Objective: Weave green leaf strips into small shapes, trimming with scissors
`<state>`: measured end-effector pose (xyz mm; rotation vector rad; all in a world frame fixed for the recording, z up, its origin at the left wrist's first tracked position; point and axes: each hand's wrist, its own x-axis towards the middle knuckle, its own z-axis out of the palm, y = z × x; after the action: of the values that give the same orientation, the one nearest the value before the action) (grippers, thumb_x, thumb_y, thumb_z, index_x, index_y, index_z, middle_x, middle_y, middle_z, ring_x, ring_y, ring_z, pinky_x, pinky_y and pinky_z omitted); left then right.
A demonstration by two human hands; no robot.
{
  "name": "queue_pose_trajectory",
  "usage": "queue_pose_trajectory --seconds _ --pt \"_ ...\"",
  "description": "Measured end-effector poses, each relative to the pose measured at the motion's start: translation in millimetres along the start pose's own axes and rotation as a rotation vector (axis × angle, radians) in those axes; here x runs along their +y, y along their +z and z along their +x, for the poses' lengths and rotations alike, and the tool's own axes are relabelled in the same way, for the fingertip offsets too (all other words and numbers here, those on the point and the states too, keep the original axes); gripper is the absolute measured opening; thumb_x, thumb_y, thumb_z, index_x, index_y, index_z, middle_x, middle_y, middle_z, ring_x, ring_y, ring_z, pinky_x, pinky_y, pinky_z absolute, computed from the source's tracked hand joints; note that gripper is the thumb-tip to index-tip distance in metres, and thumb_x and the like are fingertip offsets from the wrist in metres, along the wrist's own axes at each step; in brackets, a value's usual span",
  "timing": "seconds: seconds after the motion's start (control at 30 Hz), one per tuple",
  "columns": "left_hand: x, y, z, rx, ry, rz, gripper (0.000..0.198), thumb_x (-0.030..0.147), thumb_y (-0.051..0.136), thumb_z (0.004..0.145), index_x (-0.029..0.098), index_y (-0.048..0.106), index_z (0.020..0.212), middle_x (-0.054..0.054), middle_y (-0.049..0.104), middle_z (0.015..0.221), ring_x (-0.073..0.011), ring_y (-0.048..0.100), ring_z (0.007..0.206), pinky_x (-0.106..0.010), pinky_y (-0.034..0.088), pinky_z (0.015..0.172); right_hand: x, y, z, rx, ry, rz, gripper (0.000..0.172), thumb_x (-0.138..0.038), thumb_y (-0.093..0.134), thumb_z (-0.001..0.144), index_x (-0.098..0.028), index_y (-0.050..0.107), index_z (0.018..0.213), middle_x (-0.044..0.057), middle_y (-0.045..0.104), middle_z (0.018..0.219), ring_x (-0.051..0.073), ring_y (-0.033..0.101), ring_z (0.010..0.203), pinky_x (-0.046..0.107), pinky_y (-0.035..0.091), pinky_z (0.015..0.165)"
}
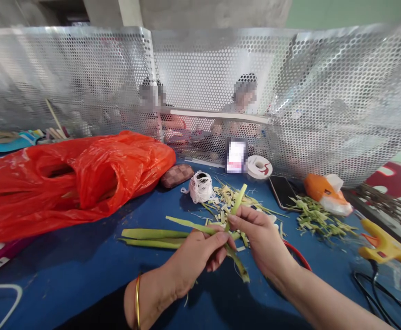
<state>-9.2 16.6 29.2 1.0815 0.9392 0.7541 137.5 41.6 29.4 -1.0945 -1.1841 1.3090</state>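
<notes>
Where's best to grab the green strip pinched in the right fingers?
Pinch the green strip by its free end, probably from the far side: that slim end projects beyond the right hand, while the left hand crowds its near part.

craft workshop with glue gun (386,246)

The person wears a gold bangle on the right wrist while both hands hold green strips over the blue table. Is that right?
Not quite: the head view shows the bangle on the left wrist, not the right. Left hand and right hand do hold green strips over the blue table.
</notes>
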Motion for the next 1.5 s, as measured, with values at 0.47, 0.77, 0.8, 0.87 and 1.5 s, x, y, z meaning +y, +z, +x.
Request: queue_pose_trajectory --seconds 0.47,0.77,0.8,0.87,1.5 --pt "-2 -3.9 -1 0.048 0.048 -0.163 0.037 0.048 0.065 0.079 0.012 0.070 0.085 0.001 0.055 0.059 -0.0092 0.049 0.053 -0.022 0.040 0.053 -6 -5 1 0.030 -0.208 -0.314 0.020 -0.033 0.059 0.083 -0.019 0.059 0.070 -0.001 0.056 0.067 0.014 0.048 0.064 0.027 0.039 0.061" --pt "19 -17.9 -4 0.114 0.216 -0.398 0.033 0.024 0.073 0.074 0.016 0.071 0.106 -0.005 0.072 0.085 -0.0167 0.063 0.089 -0.031 0.042 0.091 -11 6 -24 -0.164 -0.397 -0.686 0.013 -0.030 0.058 0.087 -0.020 0.065 0.082 0.002 0.066 0.079 0.018 0.060 0.073 0.027 0.045 0.065" --pt "19 -17.3 -4 0.115 0.227 -0.380 0.032 0.023 0.072 0.076 0.016 0.070 0.107 -0.005 0.072 0.085 -0.0177 0.063 0.091 -0.032 0.042 0.093 -8 9 -24 -0.183 -0.372 -0.667 0.012 -0.030 0.060 0.086 -0.020 0.066 0.086 0.004 0.068 0.086 0.019 0.062 0.080 0.028 0.046 0.070" --pt "18 -15.3 -4 0.108 0.224 -0.336 0.033 0.023 0.071 0.077 0.015 0.070 0.109 -0.006 0.073 0.087 -0.0188 0.064 0.092 -0.033 0.042 0.094 -1 15 -22 -0.198 -0.355 -0.573 0.012 -0.029 0.059 0.087 -0.020 0.067 0.088 0.005 0.069 0.092 0.021 0.063 0.087 0.029 0.048 0.078" --pt "12 -11.3 -1 0.170 0.181 -0.338 0.030 0.019 0.072 0.073 0.012 0.068 0.103 -0.007 0.074 0.074 -0.0172 0.066 0.078 -0.027 0.047 0.078 14 18 -28 -0.245 -0.428 -0.434 0.024 -0.021 0.051 0.091 -0.019 0.053 0.067 0.002 0.054 0.074 0.016 0.050 0.072 0.026 0.043 0.069"
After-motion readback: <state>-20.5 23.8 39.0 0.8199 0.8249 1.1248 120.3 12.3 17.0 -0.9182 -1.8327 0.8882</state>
